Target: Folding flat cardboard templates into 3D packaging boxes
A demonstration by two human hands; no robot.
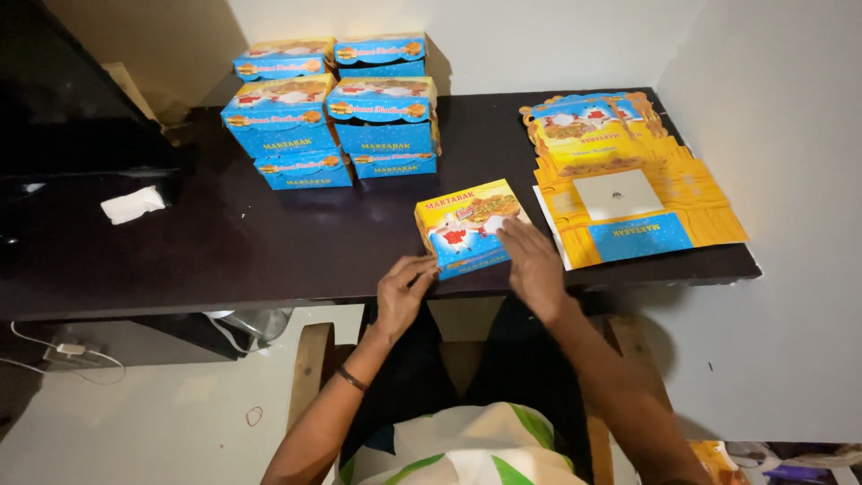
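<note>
A folded yellow and blue cardboard box (469, 224) lies on the dark table (269, 242) near its front edge. My right hand (532, 265) rests flat on the box's right front corner, fingers spread. My left hand (404, 289) is at the box's left front corner, fingertips touching its edge. Neither hand grips anything.
Several assembled blue and yellow boxes (334, 112) are stacked at the back of the table. A pile of flat unfolded box blanks (620, 180) lies at the right end. A crumpled white tissue (132, 205) sits at the left. White walls stand behind and to the right.
</note>
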